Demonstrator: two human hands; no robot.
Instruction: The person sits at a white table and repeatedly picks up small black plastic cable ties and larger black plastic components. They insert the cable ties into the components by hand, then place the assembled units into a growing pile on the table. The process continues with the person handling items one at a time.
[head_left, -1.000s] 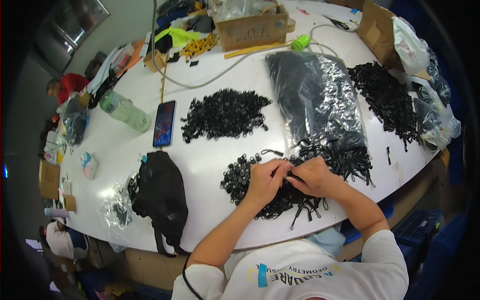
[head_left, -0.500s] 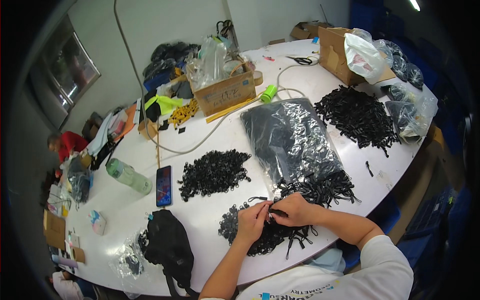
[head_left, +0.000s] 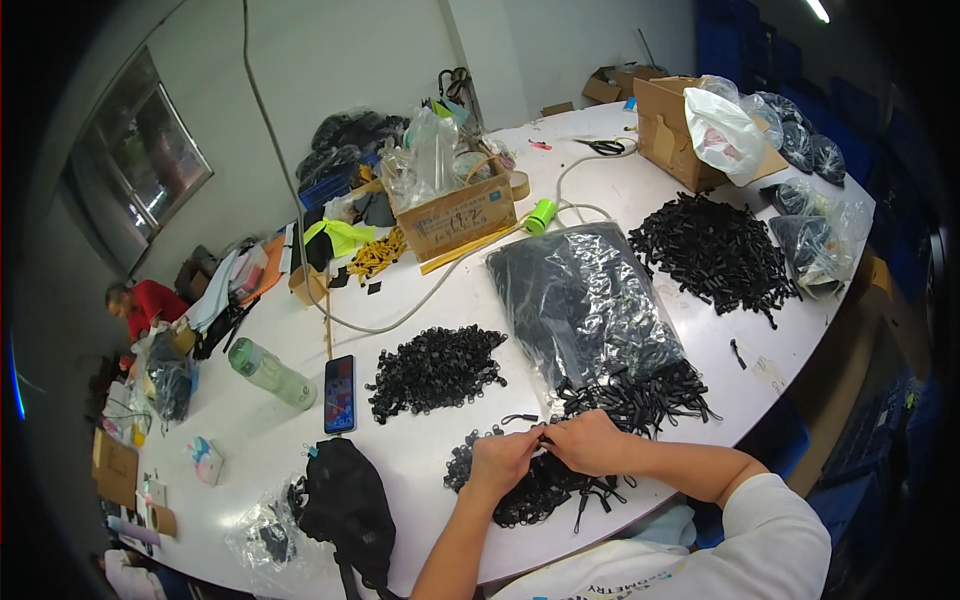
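Note:
My left hand and my right hand meet fingertip to fingertip above a near pile of small black ringed plastic pieces. Both are closed in a pinch. A dark bit of a black cord zipper pull shows between the fingertips, mostly covered by my right fingers; whatever my left fingers pinch is hidden. Just beyond my hands lie a heap of looped black zipper pulls and one single pull. A few more pulls stick out below my right wrist.
A clear bag of black material lies ahead. Around it are another ringed-piece pile, a large black pile, a phone, a green bottle, a black pouch and a cardboard box. A person in red sits far left.
The view has tilted slightly, so things sit lower in the picture. My fingertips have come closer together, and the black pull, plainly visible in my right hand before, is now mostly covered.

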